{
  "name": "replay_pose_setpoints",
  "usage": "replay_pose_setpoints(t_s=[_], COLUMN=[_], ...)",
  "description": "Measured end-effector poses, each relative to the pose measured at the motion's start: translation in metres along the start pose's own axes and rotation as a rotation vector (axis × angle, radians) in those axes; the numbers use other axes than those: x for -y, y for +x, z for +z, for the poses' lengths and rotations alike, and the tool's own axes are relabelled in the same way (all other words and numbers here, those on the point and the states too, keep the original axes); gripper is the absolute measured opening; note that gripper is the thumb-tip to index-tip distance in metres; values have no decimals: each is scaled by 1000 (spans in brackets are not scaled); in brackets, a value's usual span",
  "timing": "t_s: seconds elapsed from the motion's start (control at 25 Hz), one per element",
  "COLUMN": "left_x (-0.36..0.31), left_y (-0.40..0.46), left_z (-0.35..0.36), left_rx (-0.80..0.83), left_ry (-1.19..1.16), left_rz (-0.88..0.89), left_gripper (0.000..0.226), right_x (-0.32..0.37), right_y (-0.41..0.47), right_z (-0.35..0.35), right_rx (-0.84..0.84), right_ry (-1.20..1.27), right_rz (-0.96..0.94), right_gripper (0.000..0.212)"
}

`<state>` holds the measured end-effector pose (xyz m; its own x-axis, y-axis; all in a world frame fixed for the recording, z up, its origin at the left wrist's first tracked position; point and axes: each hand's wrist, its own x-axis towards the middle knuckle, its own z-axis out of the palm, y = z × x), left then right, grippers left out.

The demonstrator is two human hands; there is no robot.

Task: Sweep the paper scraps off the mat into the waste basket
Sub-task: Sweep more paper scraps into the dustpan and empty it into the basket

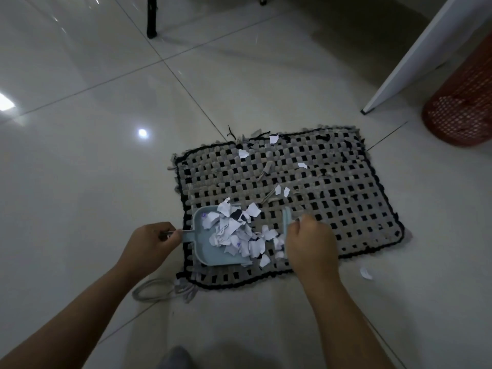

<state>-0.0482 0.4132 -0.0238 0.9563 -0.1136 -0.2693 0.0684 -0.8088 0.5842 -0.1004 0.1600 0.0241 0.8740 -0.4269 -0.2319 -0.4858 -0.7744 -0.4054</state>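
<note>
A woven grey-and-black mat (pixel 332 187) lies on the tiled floor. My left hand (pixel 151 239) grips the handle of a pale blue dustpan (pixel 205 251) resting on the mat's near left part. A heap of white paper scraps (pixel 234 233) fills the pan's mouth and spills onto the mat. My right hand (pixel 308 238) is closed around a small pale blue brush (pixel 287 219) just right of the heap. Loose scraps (pixel 243 153) lie farther back on the mat, and one scrap (pixel 366 273) sits on the floor to the right. The red mesh waste basket (pixel 463 107) stands at the far right.
A white slanted furniture leg (pixel 415 57) stands beside the basket. A black chair leg (pixel 151 20) is at the back left. A grey cord loop (pixel 151 290) lies at the mat's near left corner.
</note>
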Motion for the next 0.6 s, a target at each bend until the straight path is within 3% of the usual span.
replay_pose_setpoints(t_s=[0.24, 0.4, 0.6], left_x=[-2, -8, -12], left_y=[-9, -10, -6], left_z=[9, 12, 14], left_rx=[-10, -58, -106], left_ry=[-53, -72, -100], left_rz=[-57, -87, -123], left_gripper=[30, 33, 33], right_x=[44, 56, 27], right_y=[-10, -6, 43], right_z=[21, 15, -19], right_rx=[89, 170, -51], right_ry=[-7, -12, -36], right_rz=[-193, -319, -204], right_gripper=[19, 25, 25])
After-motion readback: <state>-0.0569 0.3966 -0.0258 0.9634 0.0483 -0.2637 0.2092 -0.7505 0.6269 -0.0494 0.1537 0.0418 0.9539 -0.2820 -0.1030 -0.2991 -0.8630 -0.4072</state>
